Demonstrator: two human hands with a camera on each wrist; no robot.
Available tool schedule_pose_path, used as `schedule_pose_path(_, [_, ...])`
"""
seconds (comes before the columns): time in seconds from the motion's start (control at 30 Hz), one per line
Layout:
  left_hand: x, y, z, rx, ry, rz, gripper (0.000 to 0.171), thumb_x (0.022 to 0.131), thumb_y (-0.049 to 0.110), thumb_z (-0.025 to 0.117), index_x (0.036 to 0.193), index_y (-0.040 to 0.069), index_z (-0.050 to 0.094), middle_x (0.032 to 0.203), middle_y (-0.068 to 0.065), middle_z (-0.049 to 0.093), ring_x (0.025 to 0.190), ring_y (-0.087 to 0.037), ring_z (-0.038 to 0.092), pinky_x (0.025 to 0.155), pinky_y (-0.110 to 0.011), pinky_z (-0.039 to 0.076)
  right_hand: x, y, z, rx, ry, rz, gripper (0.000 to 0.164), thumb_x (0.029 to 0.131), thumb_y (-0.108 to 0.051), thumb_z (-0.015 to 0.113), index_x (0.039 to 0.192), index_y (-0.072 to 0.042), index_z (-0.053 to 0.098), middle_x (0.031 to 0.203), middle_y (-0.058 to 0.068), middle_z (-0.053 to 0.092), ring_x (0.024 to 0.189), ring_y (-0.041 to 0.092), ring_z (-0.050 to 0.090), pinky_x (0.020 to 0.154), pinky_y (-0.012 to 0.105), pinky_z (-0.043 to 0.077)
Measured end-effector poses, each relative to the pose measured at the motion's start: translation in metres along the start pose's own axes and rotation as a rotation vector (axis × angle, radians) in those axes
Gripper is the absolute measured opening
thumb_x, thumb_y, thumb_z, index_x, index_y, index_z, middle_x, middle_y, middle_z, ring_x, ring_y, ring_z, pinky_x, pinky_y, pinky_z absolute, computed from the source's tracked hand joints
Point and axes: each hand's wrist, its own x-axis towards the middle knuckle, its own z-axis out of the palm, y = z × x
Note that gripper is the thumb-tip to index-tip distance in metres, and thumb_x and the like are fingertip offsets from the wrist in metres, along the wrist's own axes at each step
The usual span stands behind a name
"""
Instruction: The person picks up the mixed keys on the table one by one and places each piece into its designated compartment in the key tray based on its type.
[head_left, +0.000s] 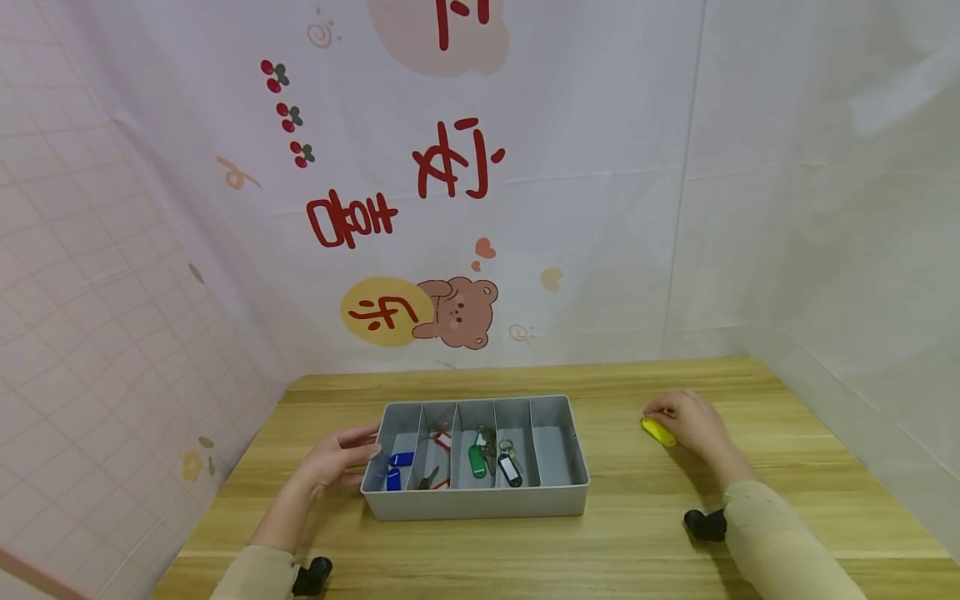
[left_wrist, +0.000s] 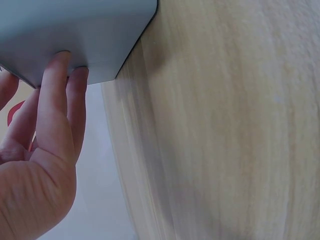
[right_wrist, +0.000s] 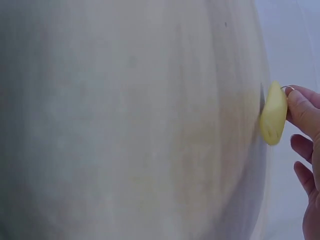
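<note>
A grey tray point(head_left: 480, 504) with five compartments stands on the table. My left hand point(head_left: 333, 461) rests straight fingers on the tray's left end; the left wrist view shows fingertips on its outer wall. At the right, my right hand point(head_left: 693, 425) pinches a yellow key tag point(head_left: 659, 432) between thumb and finger. The right wrist view shows the yellow key tag point(right_wrist: 273, 115) hanging from its thin metal ring, close to the tabletop. Blue key tags point(head_left: 402, 459) lie in the leftmost compartment, and red key tags point(head_left: 443, 440) in the one beside it.
A green key tag point(head_left: 477, 461) with keys lies in the middle compartment. To its right is a black-rimmed key tag point(head_left: 511, 470) with a key and ring. Behind the wooden table point(head_left: 637, 533) hangs a white printed curtain point(head_left: 600, 208).
</note>
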Motion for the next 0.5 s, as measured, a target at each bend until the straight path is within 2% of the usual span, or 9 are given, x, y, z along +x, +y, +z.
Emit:
schedule_pose_path(0.17, [0.001,-0.001,-0.001,0.007,0.004,-0.003,0.062,0.095,0.009,0.066,0.149,-0.004,0.039,0.142,-0.029,0.047,0.110,-0.030,0.063,0.081,-0.044,0.058,0.001,-0.004,0.000,-0.026,0.054,-0.008,0.010,0.086,-0.009,0.076,0.092,-0.016,0.080,0.091,0.001,0.074,0.088,0.029,0.063,0.075,0.050,0.051])
schedule_pose_path(0.33, [0.002,-0.001,-0.002,0.021,-0.027,0.013,0.065,0.095,0.013,0.067,0.150,-0.004,0.037,0.143,-0.028,0.047,0.106,-0.023,0.064,0.081,-0.042,0.058,0.002,-0.010,-0.001,-0.026,0.085,0.013,0.011,0.088,-0.012,0.076,0.096,-0.015,0.080,0.093,0.001,0.072,0.088,0.026,0.057,0.074,0.047,0.048])
schedule_pose_path(0.5, [0.002,-0.002,-0.003,0.012,-0.025,0.008,0.066,0.094,0.013,0.069,0.150,-0.003,0.037,0.142,-0.028,0.048,0.105,-0.024,0.065,0.081,-0.043,0.058,0.004,-0.016,-0.002,-0.033,0.170,-0.041,0.012,0.085,-0.008,0.078,0.094,-0.014,0.080,0.089,0.001,0.073,0.084,0.024,0.056,0.072,0.046,0.045])
